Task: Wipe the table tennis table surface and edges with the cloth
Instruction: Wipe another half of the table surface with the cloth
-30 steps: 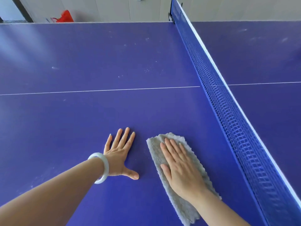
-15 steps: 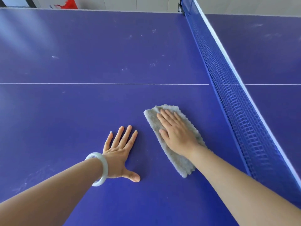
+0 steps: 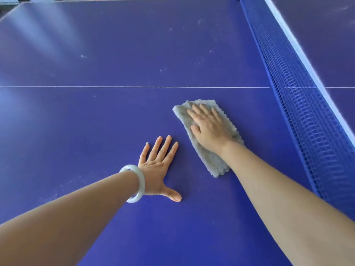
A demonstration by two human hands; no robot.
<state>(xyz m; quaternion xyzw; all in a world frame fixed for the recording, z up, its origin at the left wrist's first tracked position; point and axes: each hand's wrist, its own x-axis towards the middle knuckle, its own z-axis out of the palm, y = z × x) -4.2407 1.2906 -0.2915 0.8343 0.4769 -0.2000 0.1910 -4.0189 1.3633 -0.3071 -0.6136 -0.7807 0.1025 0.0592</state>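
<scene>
A grey fluffy cloth (image 3: 213,160) lies flat on the blue table tennis table (image 3: 96,121), a little short of the white centre line. My right hand (image 3: 208,129) presses on the cloth's far half with straight fingers. Flat on the bare surface to the cloth's left rests my left hand (image 3: 159,166), fingers spread, a pale bangle on its wrist. Dust specks show on the surface beyond the centre line.
The blue net (image 3: 299,104) with a white top band runs along the right, from the far edge toward me. The table's other half lies beyond it. The far table edge (image 3: 115,0) is at the top, with a red object behind it.
My right hand has pushed the cloth away from me, toward the centre line. My left hand has stayed flat in about the same spot.
</scene>
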